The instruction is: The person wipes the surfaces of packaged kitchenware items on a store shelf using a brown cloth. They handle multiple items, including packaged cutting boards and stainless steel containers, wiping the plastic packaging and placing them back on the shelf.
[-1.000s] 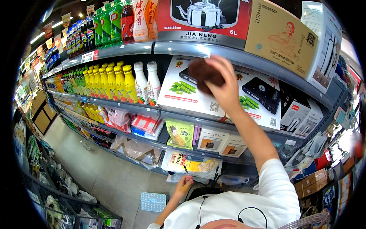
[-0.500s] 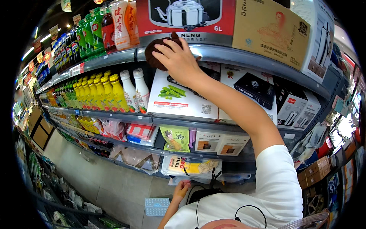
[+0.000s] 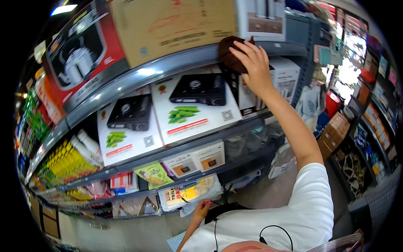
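Note:
My right hand presses a bunched dark brown cloth against the front edge of the metal shelf, toward its right end. Its fingers are spread over the cloth and bent round it. Right above stands a white box with a picture of tall silvery vessels; a large brown carton is to its left. Low in front of my body is my left hand, its fingers curled in. Whatever it may hold is hidden. A packet with yellow print lies just beyond it.
Below the cloth, white gas-stove boxes fill the shelf. Yellow bottles and a red kettle box are on the left. Hanging plastic bags and stacked cartons stand right. A pale blue stool is on the floor.
My view has turned and shifted right along the shelf. The right hand has slid the brown cloth along the shelf edge from below the kettle box to below the white box.

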Demonstrator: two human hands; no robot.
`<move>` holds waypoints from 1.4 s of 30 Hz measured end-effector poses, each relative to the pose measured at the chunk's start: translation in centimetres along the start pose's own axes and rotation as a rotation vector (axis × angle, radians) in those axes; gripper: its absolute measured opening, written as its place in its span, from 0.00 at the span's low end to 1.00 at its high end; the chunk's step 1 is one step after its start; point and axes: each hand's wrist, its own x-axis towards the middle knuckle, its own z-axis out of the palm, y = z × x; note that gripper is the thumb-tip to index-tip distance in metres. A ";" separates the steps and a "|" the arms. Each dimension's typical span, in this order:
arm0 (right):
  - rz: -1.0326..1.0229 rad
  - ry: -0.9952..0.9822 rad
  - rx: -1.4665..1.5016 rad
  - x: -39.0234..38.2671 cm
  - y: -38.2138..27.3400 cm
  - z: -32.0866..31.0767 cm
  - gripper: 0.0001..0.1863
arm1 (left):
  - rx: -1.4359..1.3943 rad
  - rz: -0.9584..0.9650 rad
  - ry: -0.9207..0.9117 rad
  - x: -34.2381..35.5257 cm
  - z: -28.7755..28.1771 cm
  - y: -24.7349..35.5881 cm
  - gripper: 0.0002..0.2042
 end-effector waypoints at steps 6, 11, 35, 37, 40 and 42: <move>0.170 0.091 -0.030 -4.7 12.2 -2.7 0.28 | 0.036 -0.048 -0.115 2.4 4.4 2.4 0.12; 0.334 0.119 -0.096 -6.6 19.6 -4.7 0.23 | 0.040 -0.080 -0.143 3.6 6.4 1.7 0.13; 0.087 -0.041 0.032 -2.9 5.7 -2.9 0.33 | 0.797 1.534 0.357 -12.8 10.9 34.6 0.10; 0.011 -0.024 0.127 -1.9 4.1 -2.4 0.29 | 0.859 1.615 0.396 -14.1 11.7 35.8 0.09; -0.016 -0.022 0.172 -1.1 4.4 -2.3 0.30 | 1.017 1.626 0.451 -16.5 11.5 36.6 0.07; 0.028 -0.026 0.114 -1.7 6.2 -3.5 0.31 | 0.988 1.628 0.420 -16.9 10.7 36.5 0.09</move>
